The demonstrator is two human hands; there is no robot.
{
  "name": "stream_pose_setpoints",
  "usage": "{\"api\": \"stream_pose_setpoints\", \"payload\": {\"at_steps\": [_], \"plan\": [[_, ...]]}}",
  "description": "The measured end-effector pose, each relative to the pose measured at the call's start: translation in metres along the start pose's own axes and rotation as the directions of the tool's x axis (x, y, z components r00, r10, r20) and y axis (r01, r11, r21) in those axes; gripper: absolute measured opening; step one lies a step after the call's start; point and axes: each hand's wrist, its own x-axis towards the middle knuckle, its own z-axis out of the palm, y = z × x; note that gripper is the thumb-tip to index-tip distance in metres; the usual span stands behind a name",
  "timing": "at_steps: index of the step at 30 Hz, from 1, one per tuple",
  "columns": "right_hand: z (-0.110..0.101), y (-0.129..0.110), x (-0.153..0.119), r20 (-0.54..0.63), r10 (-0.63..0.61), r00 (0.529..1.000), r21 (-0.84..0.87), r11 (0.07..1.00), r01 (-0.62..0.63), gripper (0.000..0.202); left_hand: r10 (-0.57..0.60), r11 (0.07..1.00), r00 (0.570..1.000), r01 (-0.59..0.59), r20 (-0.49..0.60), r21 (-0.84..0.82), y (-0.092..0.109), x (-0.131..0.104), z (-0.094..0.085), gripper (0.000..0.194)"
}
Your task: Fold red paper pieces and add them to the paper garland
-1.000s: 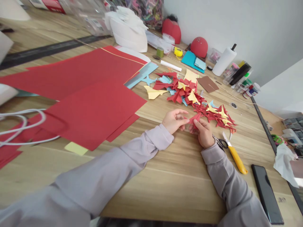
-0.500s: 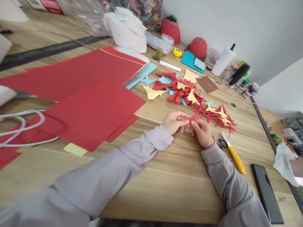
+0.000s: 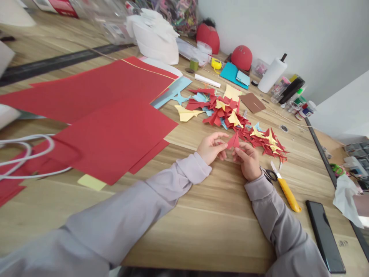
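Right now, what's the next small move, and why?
Probably pinch the small folded red paper along its folds: the left hand and right hand both have fingers at its near end, while its tip is free, pointing toward the pile of folded paper.

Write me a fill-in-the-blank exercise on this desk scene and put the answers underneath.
1. The left hand and right hand hold a folded paper coloured ____.
2. Of the two hands, the one nearer the cutter is the ____ one.
3. The cable looped over the large sheets is coloured ____.
4. The pile mixes red, blue and pale ____ pieces.

Missing words: red; right; white; yellow.
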Motion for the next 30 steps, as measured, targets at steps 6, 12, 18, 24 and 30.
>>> {"api": "stream_pose_setpoints", "payload": {"at_steps": [6,12,18,24,30], "plan": [[0.0012,-0.0022,-0.0004,-0.018,-0.045,0.999,-0.030,0.999,0.044,0.038,0.010,1.000,1.000,-0.010,0.017,0.001,-0.0011,-0.0001,-0.0005,0.029],[0.0021,-0.0024,-0.0011,-0.018,-0.055,0.998,-0.084,0.995,0.053,0.038,0.012,1.000,1.000,-0.012,0.008,-0.013,-0.0009,0.0005,-0.0005,0.029],[0.0024,-0.0021,-0.0006,-0.014,-0.065,0.998,-0.100,0.993,0.064,0.040,0.012,1.000,1.000,-0.012,-0.002,-0.022,-0.0011,0.0005,-0.0001,0.026],[0.0020,-0.0014,-0.0002,-0.001,-0.074,0.997,-0.087,0.993,0.074,0.038,0.032,0.999,0.999,-0.032,0.003,-0.022,-0.0019,0.0007,-0.0006,0.027],[0.0022,-0.0010,0.0003,-0.020,-0.069,0.997,-0.112,0.991,0.066,0.040,0.040,0.999,0.999,-0.040,0.001,-0.012,-0.0017,0.0006,-0.0006,0.029]]}}
